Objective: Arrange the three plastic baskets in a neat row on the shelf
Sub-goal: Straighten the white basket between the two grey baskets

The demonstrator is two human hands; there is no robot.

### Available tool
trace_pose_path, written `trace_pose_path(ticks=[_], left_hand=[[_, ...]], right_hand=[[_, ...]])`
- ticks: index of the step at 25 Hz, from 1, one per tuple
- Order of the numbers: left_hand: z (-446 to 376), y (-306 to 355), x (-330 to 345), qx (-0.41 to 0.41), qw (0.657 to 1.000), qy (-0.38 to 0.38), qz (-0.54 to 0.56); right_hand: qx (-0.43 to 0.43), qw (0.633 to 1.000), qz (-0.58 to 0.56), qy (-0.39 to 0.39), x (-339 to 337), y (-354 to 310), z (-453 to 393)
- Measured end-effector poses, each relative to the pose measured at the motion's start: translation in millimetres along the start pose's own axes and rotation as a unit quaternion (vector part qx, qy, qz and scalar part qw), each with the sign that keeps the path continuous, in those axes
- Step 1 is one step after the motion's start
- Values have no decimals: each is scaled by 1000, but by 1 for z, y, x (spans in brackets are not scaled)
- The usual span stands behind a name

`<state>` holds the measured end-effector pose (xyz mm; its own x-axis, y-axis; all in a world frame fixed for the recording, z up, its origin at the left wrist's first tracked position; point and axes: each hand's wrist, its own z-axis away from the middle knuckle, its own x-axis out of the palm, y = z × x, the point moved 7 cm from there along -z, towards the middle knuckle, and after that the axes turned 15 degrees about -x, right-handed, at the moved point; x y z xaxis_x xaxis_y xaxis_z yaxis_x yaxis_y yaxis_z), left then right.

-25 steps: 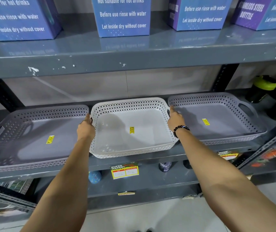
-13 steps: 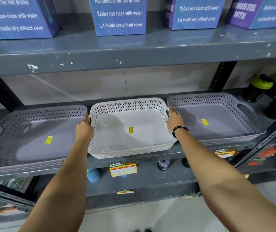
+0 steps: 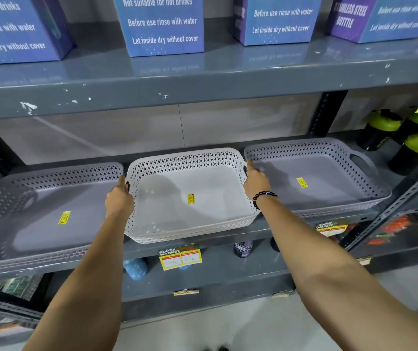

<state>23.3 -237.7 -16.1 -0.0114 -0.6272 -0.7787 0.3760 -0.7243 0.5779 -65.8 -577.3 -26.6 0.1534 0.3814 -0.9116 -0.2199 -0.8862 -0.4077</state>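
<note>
Grey metal shelf (image 3: 228,236), middle tier of a rack: carries three shallow plastic baskets with perforated walls, side by side in a row.

Left grey basket (image 3: 5,198): largest in view, cut-out handle at its outer end, nothing inside but a yellow sticker (image 3: 64,217) on the floor. Its front rim reaches the shelf's front edge.

Right grey basket (image 3: 329,150): same pattern, handle at its right end, one yellow sticker, otherwise bare.

White basket (image 3: 190,158): middle of the row, one yellow sticker on its floor, otherwise bare. Its front corner overhangs the shelf edge slightly. Narrow gaps only to each grey neighbour.

Left hand (image 3: 118,198): fingers curled over the white basket's left end, gripping it in the gap beside the left grey basket.

Right hand (image 3: 254,181): closed on the white basket's right end, touching the rim of the right grey basket; a black bead bracelet (image 3: 263,197) on the wrist.

Open room: clear height above the baskets up to the upper shelf (image 3: 202,97); bare strip of shelf behind them.

Upper shelf: chipped grey paint, blue printed boxes (image 3: 162,24) in a line.

Right of the row: dark bottles with green lids (image 3: 385,122), near the right grey basket.

Below: a yellow price tag (image 3: 180,257) on the shelf lip, small bottles on the lower tier, pale floor.
</note>
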Motion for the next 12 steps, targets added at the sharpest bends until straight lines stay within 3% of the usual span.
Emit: trace_pose_path(ticks=[12], left_hand=[[-1,0,0,-5,1000,0,-7]], right_hand=[[-14,1000,-3,9,-5,0,4]])
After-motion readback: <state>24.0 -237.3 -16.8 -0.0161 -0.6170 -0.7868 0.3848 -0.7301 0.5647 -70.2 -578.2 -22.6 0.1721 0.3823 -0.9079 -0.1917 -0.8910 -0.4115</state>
